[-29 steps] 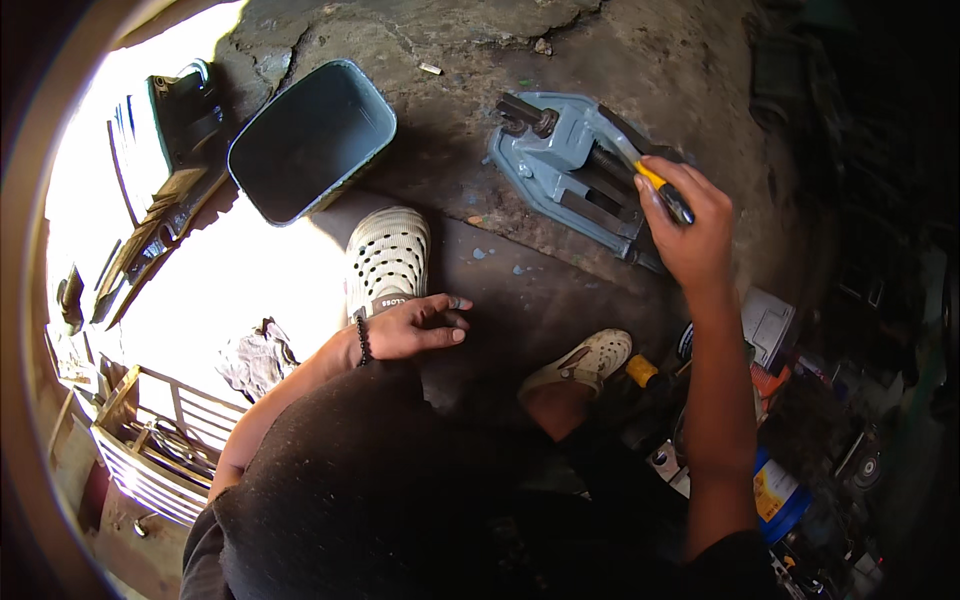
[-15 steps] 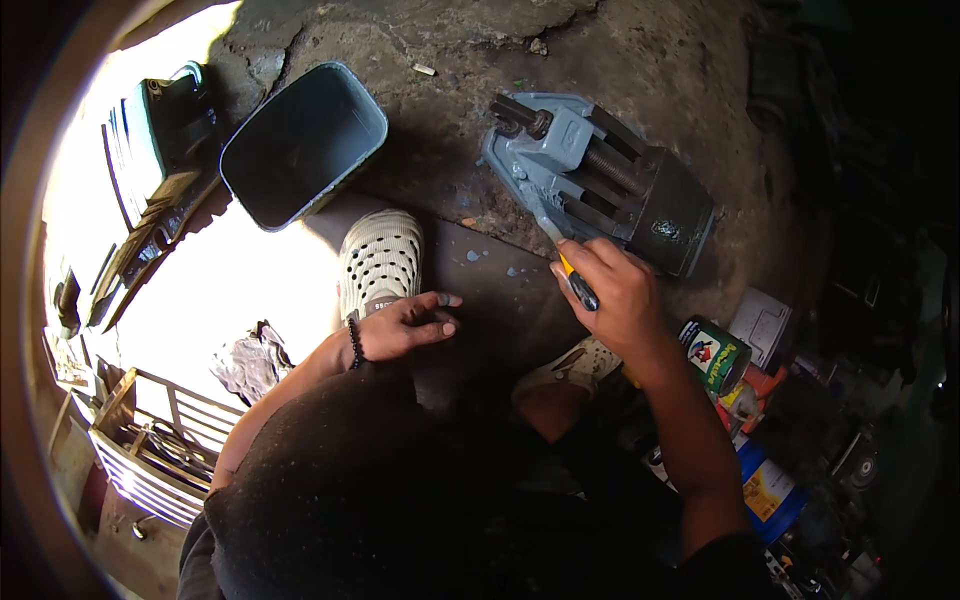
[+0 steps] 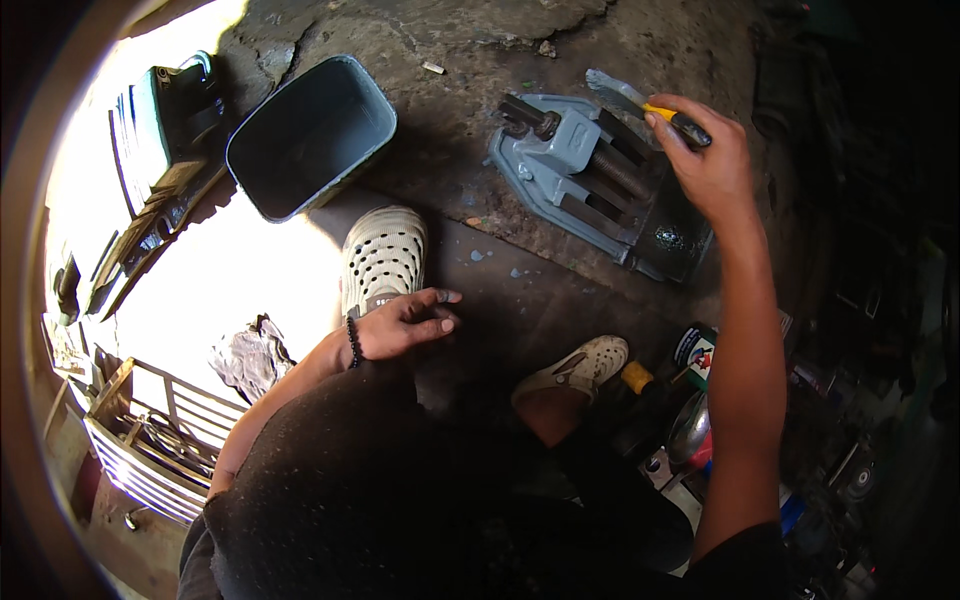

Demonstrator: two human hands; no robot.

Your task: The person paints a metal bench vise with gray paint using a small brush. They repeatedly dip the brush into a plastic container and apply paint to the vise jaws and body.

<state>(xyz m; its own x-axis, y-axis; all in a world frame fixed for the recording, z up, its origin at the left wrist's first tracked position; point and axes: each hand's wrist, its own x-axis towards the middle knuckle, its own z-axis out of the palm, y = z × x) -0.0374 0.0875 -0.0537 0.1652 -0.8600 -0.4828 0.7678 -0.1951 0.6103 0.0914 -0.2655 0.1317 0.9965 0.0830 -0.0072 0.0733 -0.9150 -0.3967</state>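
Right hand (image 3: 715, 160) is clamped on the yellow-and-black handle of a paintbrush (image 3: 632, 98), whose grey-coated bristles point to the upper left, just beside the far edge of a vise (image 3: 570, 148); whether they touch it, I cannot tell. That vise lies on the dark, rough ground ahead, its body blue-grey, its screw and the block at its near right end dark. Left hand (image 3: 398, 326), below a black beaded bracelet (image 3: 354, 343), hangs loosely curled, thumb and fingers apart, close to a pale perforated clog (image 3: 384, 255). Beyond that clog stands a tub (image 3: 345, 115) with grey-smeared walls, well left of the vise.
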